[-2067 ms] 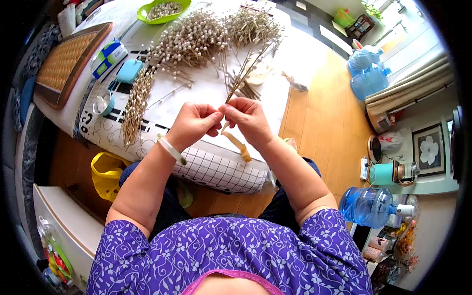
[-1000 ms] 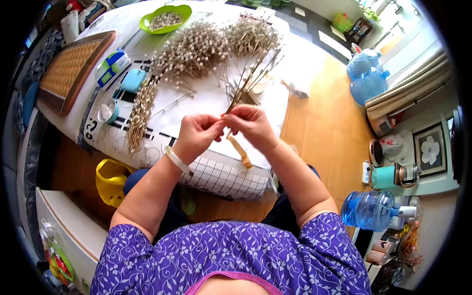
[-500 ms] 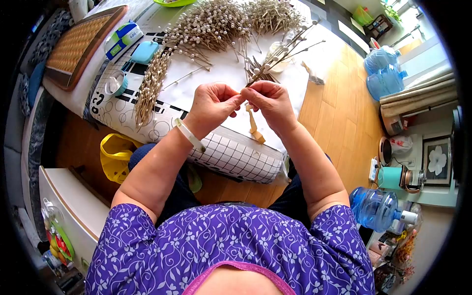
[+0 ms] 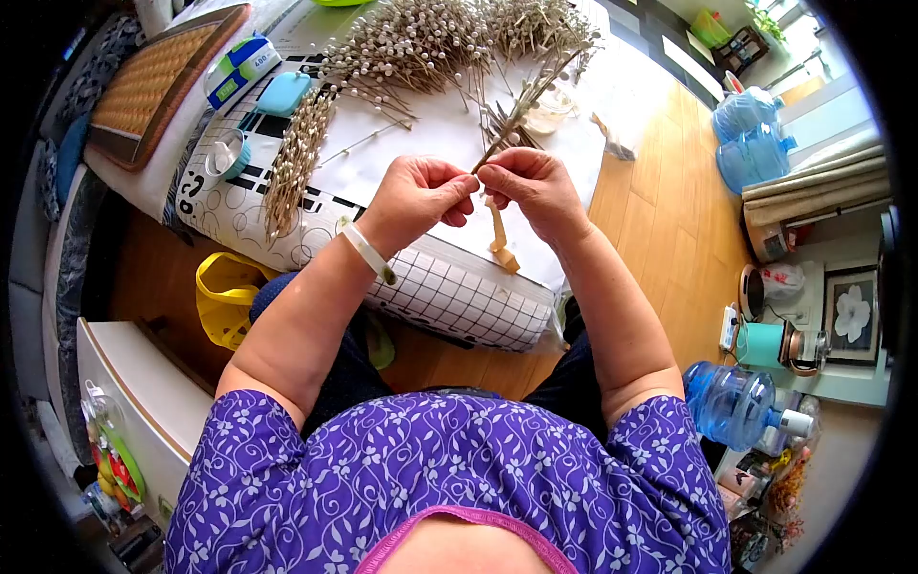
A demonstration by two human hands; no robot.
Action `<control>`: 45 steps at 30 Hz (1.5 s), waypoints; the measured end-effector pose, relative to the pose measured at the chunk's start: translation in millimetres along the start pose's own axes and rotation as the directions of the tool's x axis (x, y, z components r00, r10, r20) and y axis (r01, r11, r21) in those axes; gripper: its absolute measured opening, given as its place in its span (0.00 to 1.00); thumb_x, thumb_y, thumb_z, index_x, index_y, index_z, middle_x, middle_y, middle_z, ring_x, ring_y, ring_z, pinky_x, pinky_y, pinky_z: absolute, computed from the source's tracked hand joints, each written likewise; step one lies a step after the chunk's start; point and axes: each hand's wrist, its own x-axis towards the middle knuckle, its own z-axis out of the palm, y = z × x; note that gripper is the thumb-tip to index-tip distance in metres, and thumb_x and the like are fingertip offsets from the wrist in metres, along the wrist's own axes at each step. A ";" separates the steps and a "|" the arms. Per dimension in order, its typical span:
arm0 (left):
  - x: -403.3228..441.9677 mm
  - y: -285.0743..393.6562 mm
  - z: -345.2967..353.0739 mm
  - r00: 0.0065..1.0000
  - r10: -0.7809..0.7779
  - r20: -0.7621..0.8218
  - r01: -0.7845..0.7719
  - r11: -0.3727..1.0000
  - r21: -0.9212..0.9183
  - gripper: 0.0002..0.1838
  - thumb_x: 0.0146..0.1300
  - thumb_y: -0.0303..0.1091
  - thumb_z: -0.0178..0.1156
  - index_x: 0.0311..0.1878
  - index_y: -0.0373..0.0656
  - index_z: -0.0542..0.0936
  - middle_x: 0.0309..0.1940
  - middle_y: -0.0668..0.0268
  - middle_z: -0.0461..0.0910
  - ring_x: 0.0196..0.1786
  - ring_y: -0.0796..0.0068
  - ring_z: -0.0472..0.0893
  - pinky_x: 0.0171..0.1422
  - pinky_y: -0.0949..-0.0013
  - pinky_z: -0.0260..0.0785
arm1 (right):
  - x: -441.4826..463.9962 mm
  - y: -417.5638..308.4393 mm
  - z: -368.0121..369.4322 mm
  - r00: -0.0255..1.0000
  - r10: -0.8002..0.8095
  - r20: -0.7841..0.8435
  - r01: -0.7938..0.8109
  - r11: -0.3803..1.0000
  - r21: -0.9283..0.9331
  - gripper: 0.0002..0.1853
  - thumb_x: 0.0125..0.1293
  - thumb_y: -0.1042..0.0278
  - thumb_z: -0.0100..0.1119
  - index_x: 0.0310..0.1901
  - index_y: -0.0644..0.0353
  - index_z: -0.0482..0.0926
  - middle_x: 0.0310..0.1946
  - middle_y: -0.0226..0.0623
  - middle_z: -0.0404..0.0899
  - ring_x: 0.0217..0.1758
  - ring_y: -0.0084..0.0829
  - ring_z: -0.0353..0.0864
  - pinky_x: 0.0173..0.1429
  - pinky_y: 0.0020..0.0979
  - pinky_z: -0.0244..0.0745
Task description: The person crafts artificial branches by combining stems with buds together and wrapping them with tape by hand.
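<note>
My left hand (image 4: 430, 196) is closed in a pinch at the lower end of a thin dark branch (image 4: 524, 108). My right hand (image 4: 537, 188) pinches at the same spot, its fingertips almost meeting the left ones. The branch slants up and away to the right, over the white table covering. From below the right fingertips hangs a tan strip of tape (image 4: 499, 237), folded at its lower end. Fingers hide the exact join of tape and stem. Beyond the hands lie heaped stems with pale round buds (image 4: 406, 48) and a narrower bundle of budded stems (image 4: 295, 167).
On the patterned tablecloth (image 4: 459, 304) are a blue box (image 4: 285, 94), a tissue pack (image 4: 242, 69) and a small round container (image 4: 228, 155). A clear roundish item (image 4: 547, 113) lies behind the branch. A yellow basket (image 4: 225, 301) stands below left, water bottles (image 4: 751, 148) at right.
The branch has turned, so its buds show less and its tip points slightly more upright. Both hands stay close together, the right a little further right and lower.
</note>
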 end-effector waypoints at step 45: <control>18.2 -22.9 0.3 0.957 0.248 -0.148 -0.254 0.967 -0.025 0.04 0.54 0.26 0.61 0.31 0.35 0.79 0.27 0.63 0.79 0.30 0.80 0.77 0.37 0.79 0.70 | 6.9 13.0 6.7 0.994 -0.109 0.023 0.111 0.948 -0.297 0.07 0.51 0.71 0.63 0.27 0.67 0.79 0.18 0.31 0.77 0.22 0.15 0.71 0.27 0.20 0.69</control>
